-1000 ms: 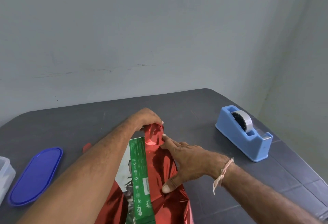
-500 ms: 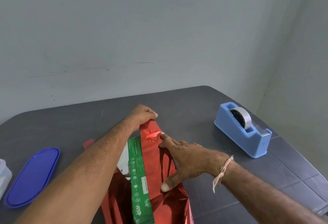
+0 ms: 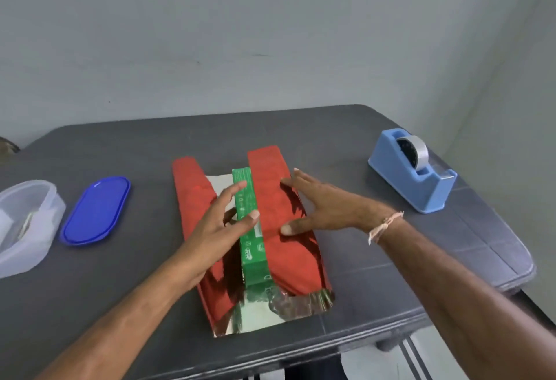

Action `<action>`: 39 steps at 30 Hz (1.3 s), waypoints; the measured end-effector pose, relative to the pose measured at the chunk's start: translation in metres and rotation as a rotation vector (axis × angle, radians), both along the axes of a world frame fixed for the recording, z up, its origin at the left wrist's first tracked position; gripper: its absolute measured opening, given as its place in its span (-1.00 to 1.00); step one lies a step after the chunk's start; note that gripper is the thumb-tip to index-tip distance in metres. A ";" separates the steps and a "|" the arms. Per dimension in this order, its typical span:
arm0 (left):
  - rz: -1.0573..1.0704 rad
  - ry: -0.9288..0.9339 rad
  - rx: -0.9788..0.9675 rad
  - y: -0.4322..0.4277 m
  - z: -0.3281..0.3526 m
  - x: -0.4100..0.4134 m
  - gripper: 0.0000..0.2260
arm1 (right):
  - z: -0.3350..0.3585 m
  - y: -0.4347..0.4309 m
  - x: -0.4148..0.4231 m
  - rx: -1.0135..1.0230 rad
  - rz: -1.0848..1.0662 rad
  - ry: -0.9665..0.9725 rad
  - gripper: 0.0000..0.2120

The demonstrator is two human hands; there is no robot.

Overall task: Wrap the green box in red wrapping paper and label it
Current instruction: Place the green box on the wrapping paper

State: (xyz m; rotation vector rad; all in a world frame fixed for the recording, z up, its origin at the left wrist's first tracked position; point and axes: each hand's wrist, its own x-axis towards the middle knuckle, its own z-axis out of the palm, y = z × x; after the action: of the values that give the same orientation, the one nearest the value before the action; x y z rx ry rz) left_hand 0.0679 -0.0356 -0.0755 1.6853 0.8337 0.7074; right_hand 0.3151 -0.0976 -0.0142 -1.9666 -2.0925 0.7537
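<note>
A long green box (image 3: 251, 229) lies lengthwise on a sheet of shiny red wrapping paper (image 3: 276, 199) in the middle of the dark grey table (image 3: 120, 151). The right flap of paper is folded over the box, and a green strip still shows. The left flap lies beside the box, its silver underside showing at the near end. My left hand (image 3: 216, 223) hovers with straight fingers over the left flap, fingertips at the box's green strip. My right hand (image 3: 319, 208) lies flat with spread fingers on the right flap.
A blue tape dispenser (image 3: 412, 178) with a grey roll stands at the right. A blue oval lid (image 3: 96, 209) lies at the left, with a clear plastic container (image 3: 24, 223) beside it at the table's left edge. The table's near edge is close below the paper.
My left hand let go of the far paper end and came back toward me over the left flap. The view pulled back, and the right flap now lies flat.
</note>
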 end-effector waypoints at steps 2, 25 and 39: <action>0.011 0.008 0.019 -0.010 0.000 -0.004 -0.39 | 0.001 -0.009 -0.004 0.036 -0.008 0.008 -0.03; -0.258 0.244 0.160 -0.031 -0.011 -0.034 0.04 | -0.023 -0.060 -0.026 0.089 -0.037 0.165 -0.03; -0.094 0.408 0.304 -0.035 0.009 -0.026 0.01 | -0.024 -0.041 -0.028 0.113 -0.078 0.195 -0.03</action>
State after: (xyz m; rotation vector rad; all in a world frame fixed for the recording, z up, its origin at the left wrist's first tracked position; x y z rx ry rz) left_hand 0.0422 -0.0709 -0.0664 2.1738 0.9536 0.4444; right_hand 0.2876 -0.1381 -0.0386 -1.8248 -1.8919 0.7608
